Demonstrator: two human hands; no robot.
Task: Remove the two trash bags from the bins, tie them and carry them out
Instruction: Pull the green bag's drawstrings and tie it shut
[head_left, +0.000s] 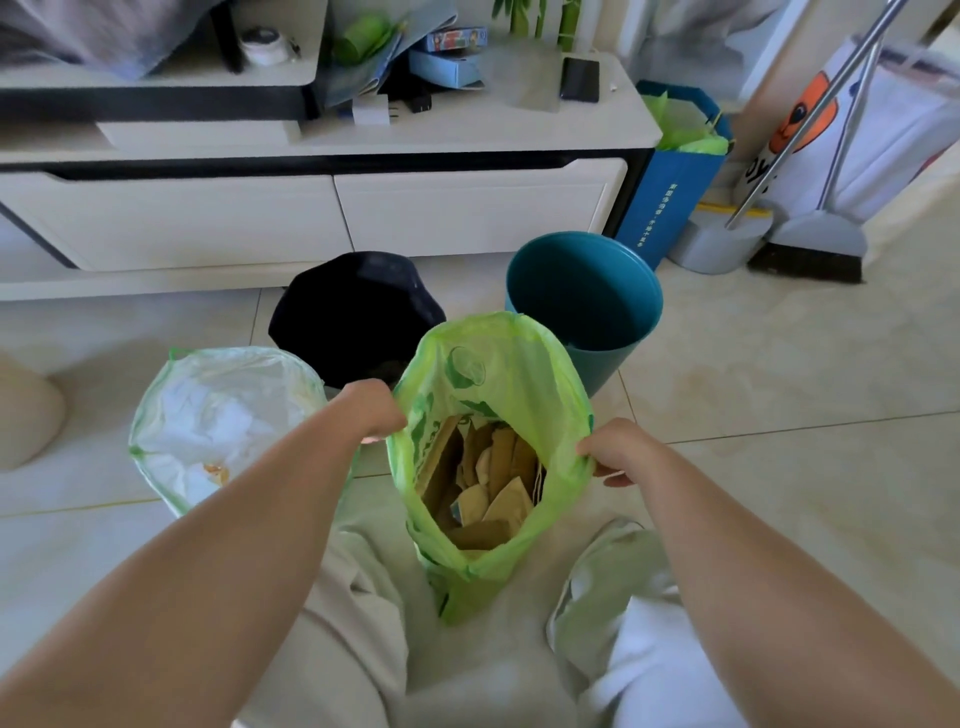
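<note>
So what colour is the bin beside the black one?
The bin is teal; head view.

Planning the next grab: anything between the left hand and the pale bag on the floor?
Nothing visible. The left hand grips the rim of the green bag; the pale bag sits open just to that hand's left.

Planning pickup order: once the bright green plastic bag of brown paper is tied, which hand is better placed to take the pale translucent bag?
Likely left. The left hand grips the rim of the bright green plastic bag, beside the pale translucent bag; the right hand holds the opposite rim, farther off.
</note>
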